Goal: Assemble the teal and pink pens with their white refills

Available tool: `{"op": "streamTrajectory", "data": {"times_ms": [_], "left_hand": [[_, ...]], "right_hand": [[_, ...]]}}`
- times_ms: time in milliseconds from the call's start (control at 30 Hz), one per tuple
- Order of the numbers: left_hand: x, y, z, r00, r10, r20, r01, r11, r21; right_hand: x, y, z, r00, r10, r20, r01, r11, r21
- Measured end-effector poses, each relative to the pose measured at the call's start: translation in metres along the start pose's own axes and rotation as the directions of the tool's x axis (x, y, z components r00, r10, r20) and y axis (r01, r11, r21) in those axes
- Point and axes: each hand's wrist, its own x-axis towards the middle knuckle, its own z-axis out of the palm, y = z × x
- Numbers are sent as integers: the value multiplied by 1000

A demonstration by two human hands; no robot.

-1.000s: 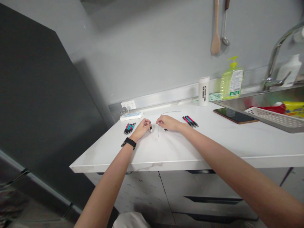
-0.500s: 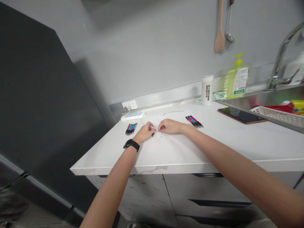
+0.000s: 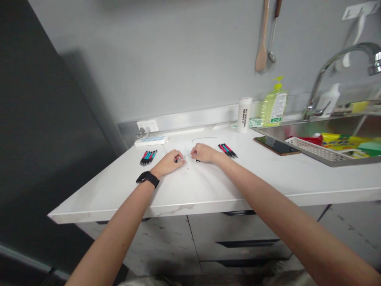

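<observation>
- White marble-patterned counter [image 3: 190, 190] under everything, its front edge running across the view.
- Wall socket [image 3: 147, 125] with a plug in it, and a white power strip [image 3: 151, 140] lying just below, near the counter's back edge.
- Bundle of pink, teal and black pens [image 3: 148, 157] laid side by side, just left of the left hand.
- Black smartwatch [image 3: 147, 179] strapped around the left wrist.
- Left hand [image 3: 168, 163] narrowly curled, fingertips pinched on a dark pen part [image 3: 178, 160] (mostly hidden, so its exact shape stayed unclear).
- Thin sliver [image 3: 187, 167] on the counter between the hands, too small to name.
- Right hand [image 3: 203, 153] curled low, a black pen end [image 3: 197, 161] showing beneath the fingers, apparently held.
- Thin bent wire [image 3: 204, 138] lying beyond the hands.
- Second bundle of pens [image 3: 228, 150] set just right of the right hand.
- White cup [image 3: 244, 115] and green pump bottle of soap [image 3: 274, 108] against the backsplash.
- Dark phone [image 3: 276, 145] lying flat beside the steel sink [image 3: 351, 127], with a white perforated basket [image 3: 320, 151] resting at the sink and a chrome faucet [image 3: 327, 71] rising behind.
</observation>
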Motion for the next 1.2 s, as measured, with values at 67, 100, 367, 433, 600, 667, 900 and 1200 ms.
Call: {"op": "streamTrajectory", "data": {"times_ms": [67, 100, 367, 433, 600, 667, 900, 1200], "left_hand": [[1, 0, 0, 1000, 1, -12, -1, 1000, 11], [2, -1, -1, 1000, 6, -19, -5, 1000, 16], [8, -10, 1, 999, 39, 33, -41, 997, 63], [9, -11, 2, 1000, 15, 25, -16, 998, 61], [10, -11, 0, 993, -113, -19, 113, 994, 7], [9, -11, -1, 988, -156, -14, 156, 988, -12], [5, -7, -2, 973, -231, 19, 232, 973, -5], [3, -7, -1, 986, -167, -31, 168, 985, 31]], "right_hand": [[-2, -2, -2, 1000, -14, 18, 14, 1000, -7], [-3, -3, -3, 1000, -17, 14, 17, 1000, -17], [-7, -7, -7, 999, 39, 27, -39, 999, 8], [-7, -7, -7, 999, 44, 32, -45, 999, 13], [-8, -7, -8, 997, 50, 53, -51, 998, 33], [-8, -7, -8, 997, 40, 59, -43, 998, 43], [-5, -4, -4, 998, 47, 33, -48, 999, 8], [-5, -6, 3, 999, 31, -37, -31, 1000, 7]]}}
